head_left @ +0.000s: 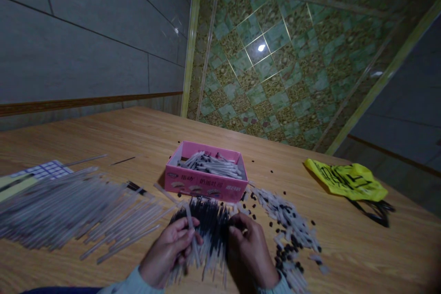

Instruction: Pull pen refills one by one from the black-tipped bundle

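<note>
We pinch one translucent tube (189,217) between the thumb and fingers of our left hand (168,249), tilted, its upper end leaning slightly left. Taking the tube as the clock's centre, the dark-topped bundle of thin sticks (205,227) lies close by toward two o'clock. Our right hand (251,242) is at three, fingers curled inward beside the bundle's edge; we cannot tell whether its fingertips meet or grip anything small.

Just beyond the bundle, between twelve and one, sits the pink box (203,186), holding many black-tipped tubes (213,167). Long loose tubes (62,211) fan out past nine o'clock. Short pale sleeves (282,206) and black caps (292,255) lie scattered around three, with the yellow bag (347,181) farther out between two and three, all on the wooden worktop (365,257).

The tube looks slim and smooth, so too light a pinch could let it slip or turn, and too hard a one might bend it. Our wrists sit so near the bundle that a careless sweep could fan its sticks apart. A wide right-hand swing could scatter the caps, which look ready to roll.
</note>
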Tool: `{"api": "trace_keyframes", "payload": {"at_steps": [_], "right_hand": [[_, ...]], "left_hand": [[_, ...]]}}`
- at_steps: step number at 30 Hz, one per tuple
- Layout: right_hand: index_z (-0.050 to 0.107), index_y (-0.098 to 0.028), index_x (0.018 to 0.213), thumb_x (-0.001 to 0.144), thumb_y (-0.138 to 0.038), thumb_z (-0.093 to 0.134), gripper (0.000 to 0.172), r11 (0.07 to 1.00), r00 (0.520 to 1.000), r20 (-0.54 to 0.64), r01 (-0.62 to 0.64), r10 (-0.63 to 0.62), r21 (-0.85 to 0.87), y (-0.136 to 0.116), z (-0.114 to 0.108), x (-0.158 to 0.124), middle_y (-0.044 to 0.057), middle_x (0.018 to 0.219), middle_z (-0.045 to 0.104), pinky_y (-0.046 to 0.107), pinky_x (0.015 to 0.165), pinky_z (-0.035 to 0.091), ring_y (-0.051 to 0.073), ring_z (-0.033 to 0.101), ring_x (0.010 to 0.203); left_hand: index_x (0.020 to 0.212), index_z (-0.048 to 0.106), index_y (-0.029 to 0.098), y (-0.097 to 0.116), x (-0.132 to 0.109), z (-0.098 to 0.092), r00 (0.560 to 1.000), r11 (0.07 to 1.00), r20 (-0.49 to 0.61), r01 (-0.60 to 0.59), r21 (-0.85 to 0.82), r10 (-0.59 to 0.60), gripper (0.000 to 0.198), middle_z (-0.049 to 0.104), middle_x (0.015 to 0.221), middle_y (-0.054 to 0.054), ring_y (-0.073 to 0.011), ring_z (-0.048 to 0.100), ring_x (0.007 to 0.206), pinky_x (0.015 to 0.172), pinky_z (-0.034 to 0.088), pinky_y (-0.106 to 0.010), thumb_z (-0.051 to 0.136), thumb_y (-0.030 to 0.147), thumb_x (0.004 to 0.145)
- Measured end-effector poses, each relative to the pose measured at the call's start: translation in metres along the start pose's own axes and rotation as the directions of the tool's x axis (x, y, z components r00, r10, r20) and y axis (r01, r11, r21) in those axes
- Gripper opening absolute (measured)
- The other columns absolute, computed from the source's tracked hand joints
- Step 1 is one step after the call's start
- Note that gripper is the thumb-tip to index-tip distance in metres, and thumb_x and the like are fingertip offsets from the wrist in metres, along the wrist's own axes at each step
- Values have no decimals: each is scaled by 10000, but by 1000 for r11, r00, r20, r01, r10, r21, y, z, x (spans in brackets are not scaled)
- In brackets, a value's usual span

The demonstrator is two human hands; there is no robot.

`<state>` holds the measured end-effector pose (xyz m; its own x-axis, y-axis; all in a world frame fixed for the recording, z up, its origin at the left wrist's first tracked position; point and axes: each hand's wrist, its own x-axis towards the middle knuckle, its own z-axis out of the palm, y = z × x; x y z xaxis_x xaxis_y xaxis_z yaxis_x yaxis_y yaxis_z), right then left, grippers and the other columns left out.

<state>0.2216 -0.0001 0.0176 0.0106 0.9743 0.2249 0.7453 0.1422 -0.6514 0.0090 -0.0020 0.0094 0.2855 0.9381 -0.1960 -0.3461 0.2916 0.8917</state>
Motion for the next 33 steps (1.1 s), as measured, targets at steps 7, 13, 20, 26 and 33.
{"api": "trace_keyframes", "payload": {"at_steps": [7,13,20,26,33], "right_hand": [[643,-130,876,721,-198,536,200,930,999,9,-37,36,365,-2,7,-1,81,820,683,280,709,474,216,616,783],[647,-142,867,762,-210,500,193,980,996,85,-28,12,195,-5,13,-5,55,803,692,230,653,462,185,625,760],[648,-186,753,706,-143,533,131,980,992,28,-121,127,-161,18,-2,-1,51,763,690,251,644,376,202,613,757],[644,-201,819,689,-157,573,155,930,988,29,-133,151,-342,13,-10,-2,54,848,680,244,627,342,196,601,788],[657,-211,689,707,-323,627,118,915,981,170,-15,90,-402,-10,0,-15,41,682,686,247,545,326,192,615,677]], "left_hand": [[873,557,156,0,1,-2,1000,999,-21,-3,49,4,308,658,653,-36,-55,433,463,384,245,-151,682,356,676],[863,562,166,-1,1,-4,999,1000,-29,18,22,-17,289,663,659,-30,-62,469,466,411,300,-158,683,354,680],[860,550,161,0,0,-5,999,999,-21,26,36,-26,279,659,649,-25,-58,461,467,414,301,-158,676,346,692],[871,559,165,1,-1,-4,1000,998,-8,27,63,-27,291,663,665,-26,-65,467,483,421,306,-163,671,363,691],[863,562,172,2,-1,-3,1000,998,-13,28,64,-27,277,666,663,-25,-60,457,476,421,304,-160,671,360,690]]}}
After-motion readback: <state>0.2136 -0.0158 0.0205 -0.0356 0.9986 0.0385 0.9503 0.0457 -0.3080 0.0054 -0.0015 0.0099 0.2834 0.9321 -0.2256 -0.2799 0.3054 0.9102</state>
